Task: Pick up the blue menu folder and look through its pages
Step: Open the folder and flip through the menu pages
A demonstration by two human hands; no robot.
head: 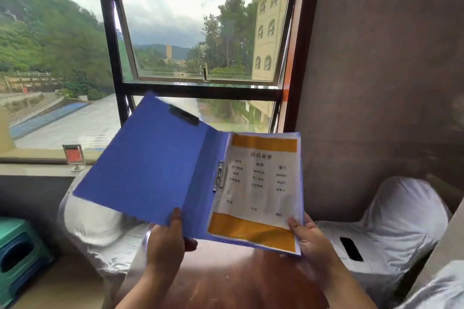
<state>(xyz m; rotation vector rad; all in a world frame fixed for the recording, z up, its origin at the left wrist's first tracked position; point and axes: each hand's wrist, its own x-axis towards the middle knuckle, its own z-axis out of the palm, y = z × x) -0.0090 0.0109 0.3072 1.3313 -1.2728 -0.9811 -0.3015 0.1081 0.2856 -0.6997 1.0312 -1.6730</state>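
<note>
The blue menu folder (155,163) is held open in the air in front of the window (198,32), above a reddish-brown table (226,281). Its left cover is tilted up towards the glass; a black clip (183,114) is seen at that cover's top edge. On the folder's right half a menu page (258,190) with orange bands at top and bottom is fixed by a metal fastener (219,178) near the spine. The print is too blurred to be read.

The left hand (167,241) is closed on the folder's lower edge near the spine, thumb on the inside. The right hand (310,241) is clamped on the folder's lower right corner, thumb on the page. A white-covered chair (401,211) is seen right of the folder, a dark phone (351,249) lying on its seat.
</note>
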